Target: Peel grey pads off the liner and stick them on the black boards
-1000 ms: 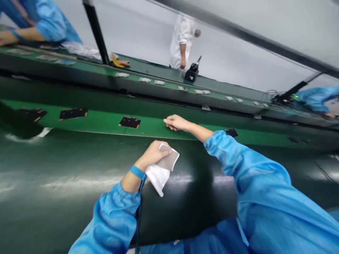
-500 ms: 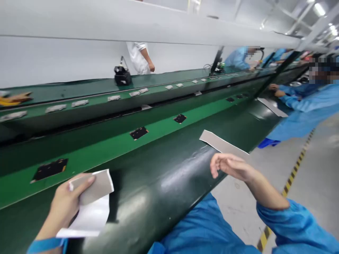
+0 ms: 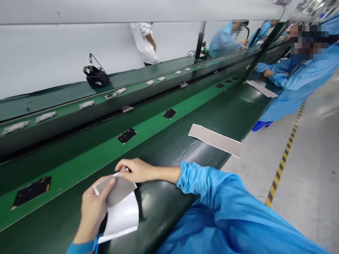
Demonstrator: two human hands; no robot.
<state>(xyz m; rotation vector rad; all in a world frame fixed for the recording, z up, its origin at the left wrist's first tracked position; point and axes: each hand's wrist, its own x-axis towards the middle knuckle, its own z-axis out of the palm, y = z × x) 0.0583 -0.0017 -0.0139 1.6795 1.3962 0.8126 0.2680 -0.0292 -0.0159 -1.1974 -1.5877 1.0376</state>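
Pinching the grey sheet (image 3: pixel 118 190) from below, the left hand (image 3: pixel 94 208) keeps its grip closed on it above the dark green surface (image 3: pixel 169 155), while the right hand (image 3: pixel 135 170) nips the sheet's top edge between fingertips.

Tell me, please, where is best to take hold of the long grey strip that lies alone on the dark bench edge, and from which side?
Probably its right end: the grey strip lies flat, but that end juts past the bench rim over the floor, so fingers coming from the aisle side can pinch it above and below.
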